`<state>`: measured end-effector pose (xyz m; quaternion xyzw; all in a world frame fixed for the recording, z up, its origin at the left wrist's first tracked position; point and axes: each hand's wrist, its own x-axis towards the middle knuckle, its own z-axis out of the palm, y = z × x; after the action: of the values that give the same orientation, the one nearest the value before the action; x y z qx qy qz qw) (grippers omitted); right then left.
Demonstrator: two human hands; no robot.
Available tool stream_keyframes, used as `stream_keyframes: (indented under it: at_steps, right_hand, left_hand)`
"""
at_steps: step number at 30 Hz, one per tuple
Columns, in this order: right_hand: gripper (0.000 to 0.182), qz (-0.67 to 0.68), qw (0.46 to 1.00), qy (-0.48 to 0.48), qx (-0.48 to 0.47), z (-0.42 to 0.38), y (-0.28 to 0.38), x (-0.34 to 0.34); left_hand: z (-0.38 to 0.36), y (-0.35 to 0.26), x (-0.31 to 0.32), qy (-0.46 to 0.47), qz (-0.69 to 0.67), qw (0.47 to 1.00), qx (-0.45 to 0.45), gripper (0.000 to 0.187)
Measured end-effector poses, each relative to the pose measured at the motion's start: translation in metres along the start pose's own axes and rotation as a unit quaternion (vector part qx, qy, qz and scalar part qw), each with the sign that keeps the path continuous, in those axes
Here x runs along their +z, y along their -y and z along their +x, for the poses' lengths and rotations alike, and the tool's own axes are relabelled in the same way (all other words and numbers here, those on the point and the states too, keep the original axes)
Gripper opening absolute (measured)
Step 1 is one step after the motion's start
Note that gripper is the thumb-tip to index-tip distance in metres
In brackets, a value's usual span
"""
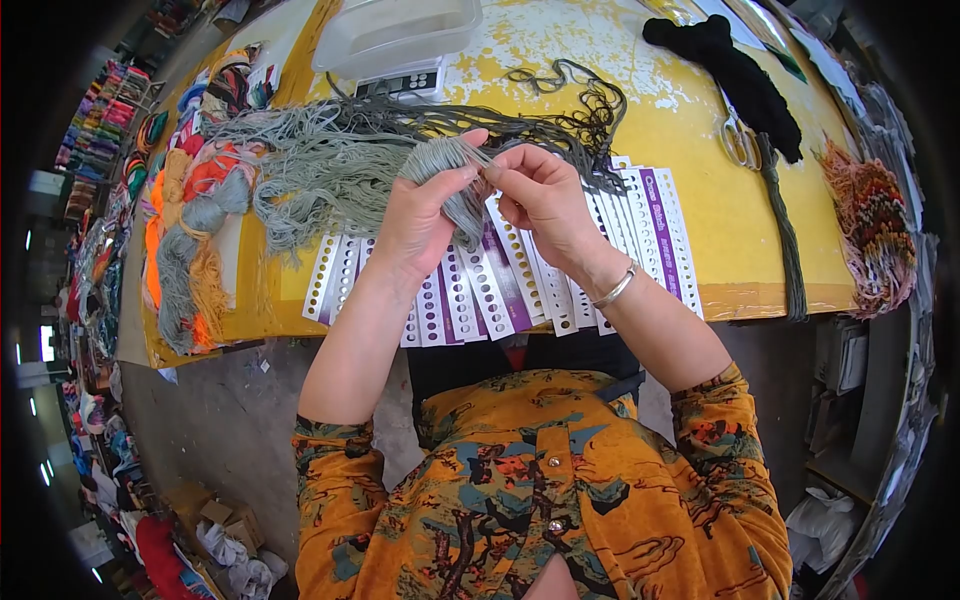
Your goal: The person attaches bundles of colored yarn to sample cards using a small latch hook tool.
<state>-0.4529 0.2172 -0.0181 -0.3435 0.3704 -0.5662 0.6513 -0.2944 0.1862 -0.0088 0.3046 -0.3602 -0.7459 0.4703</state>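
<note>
My left hand [422,215] is closed around a bundle of grey-green embroidery thread [437,158], thumb pressed over its front. Close beside it, my right hand [540,195] pinches strands of the same thread between thumb and fingertips. A loose heap of grey-green thread [325,175] lies on the table left of and behind the hands. Darker grey strands [560,130] trail off behind to the right. Under my wrists, several white and purple punched cards [655,230] printed "Cross Stitch" are fanned along the table's front edge.
The worn yellow table [730,270] carries a plastic tub [400,35] and a digital scale [405,82] at the back. Scissors [738,140], a black bundle [735,75] and a dark green skein [783,230] lie right. Coloured skeins [205,215] lie left, reddish thread [870,225] far right.
</note>
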Motion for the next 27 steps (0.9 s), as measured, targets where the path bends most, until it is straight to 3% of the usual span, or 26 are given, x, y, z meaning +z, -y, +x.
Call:
stream_keyframes:
  at_steps: [22,25,27]
  right_hand:
    - [0.01,-0.051,0.999,-0.001,0.013,0.0052,-0.0041,-0.0021]
    - [0.01,-0.037,0.999,-0.024,0.009,0.0061,-0.0044,-0.0029]
    - [0.009,0.056,0.998,-0.039,0.015,0.0083,-0.0011,-0.0047]
  left_hand:
    - [0.005,0.0014,0.0022,-0.004,0.025,0.999,0.024,0.039]
    - [0.0036,-0.0019,0.0049,-0.002,0.037,0.999,0.01,0.037]
    - [0.0032,-0.0058,0.0052,-0.02,0.027,0.999,0.004,0.035]
